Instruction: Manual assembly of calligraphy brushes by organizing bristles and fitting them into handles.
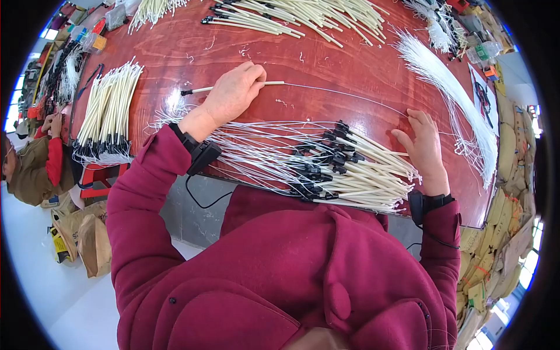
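A slim cream tube (274, 83) with a black piece on its left end lies across the table. My left hand (236, 90) is closed over its middle, hiding that stretch. From the tube's right end a thin white string (344, 93) runs to my right hand (424, 146). There the thumb stands apart from the other fingers, and the string passes at the fingertips; whether they touch it I cannot tell. Between my arms, near the front edge, lies a pile of similar cream tubes (373, 178) with black ends and white strings trailing left.
The red table (192, 44) also bears a tube bundle (111, 105) at left, more tubes (303, 17) at the far side and a long bunch of white strings (455, 93) at right. A person (38, 160) sits at far left; sacks (510, 169) line the right.
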Demonstrator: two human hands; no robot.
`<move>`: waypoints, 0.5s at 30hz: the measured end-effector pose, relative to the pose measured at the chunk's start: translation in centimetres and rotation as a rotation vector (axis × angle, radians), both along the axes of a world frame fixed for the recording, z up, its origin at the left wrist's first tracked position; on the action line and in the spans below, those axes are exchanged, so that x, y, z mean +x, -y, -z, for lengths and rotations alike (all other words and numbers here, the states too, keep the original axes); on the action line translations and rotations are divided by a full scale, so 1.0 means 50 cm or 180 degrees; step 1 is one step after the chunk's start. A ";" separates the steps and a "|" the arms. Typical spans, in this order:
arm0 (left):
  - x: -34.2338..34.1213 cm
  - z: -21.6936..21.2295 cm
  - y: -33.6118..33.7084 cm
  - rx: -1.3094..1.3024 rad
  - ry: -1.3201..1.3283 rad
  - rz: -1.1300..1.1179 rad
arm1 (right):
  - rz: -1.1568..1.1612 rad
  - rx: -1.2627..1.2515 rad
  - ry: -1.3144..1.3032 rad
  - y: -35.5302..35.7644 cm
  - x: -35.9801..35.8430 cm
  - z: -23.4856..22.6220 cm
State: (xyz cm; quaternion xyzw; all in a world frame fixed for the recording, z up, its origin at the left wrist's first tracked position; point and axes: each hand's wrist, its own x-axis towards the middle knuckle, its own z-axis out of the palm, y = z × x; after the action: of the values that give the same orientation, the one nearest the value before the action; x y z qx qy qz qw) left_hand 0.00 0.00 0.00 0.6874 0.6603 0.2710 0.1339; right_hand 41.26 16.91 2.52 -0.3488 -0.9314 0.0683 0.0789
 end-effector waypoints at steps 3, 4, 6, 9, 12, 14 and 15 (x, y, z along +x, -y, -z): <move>0.002 -0.003 0.001 0.0001 -0.0083 -0.0014 | 0.0033 0.0055 0.0026 0.004 -0.005 -0.004; 0.003 -0.002 0.001 -0.0003 -0.0080 -0.0015 | 0.0032 0.0051 0.0029 0.005 -0.005 -0.005; 0.003 -0.002 0.001 0.0017 -0.0071 -0.0005 | 0.0033 0.0071 0.0026 0.006 -0.007 -0.005; 0.004 -0.001 0.000 0.0025 -0.0062 -0.0002 | 0.0038 0.0088 0.0045 0.009 -0.009 -0.007; 0.006 0.001 -0.002 0.0016 -0.0060 -0.0013 | 0.0038 0.0097 0.0080 0.011 -0.012 -0.009; 0.010 0.002 -0.007 0.0017 -0.0114 -0.0038 | 0.0037 0.0121 0.0139 0.011 -0.013 -0.011; 0.012 0.002 -0.009 0.0017 -0.0141 -0.0056 | 0.0031 0.0133 0.0168 0.011 -0.014 -0.012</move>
State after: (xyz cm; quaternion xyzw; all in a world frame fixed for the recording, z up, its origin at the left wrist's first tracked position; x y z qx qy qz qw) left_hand 0.58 0.45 -0.10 0.6878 0.6684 0.2587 0.1150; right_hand 40.58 16.37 3.11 -0.3534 -0.9326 0.0392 0.0618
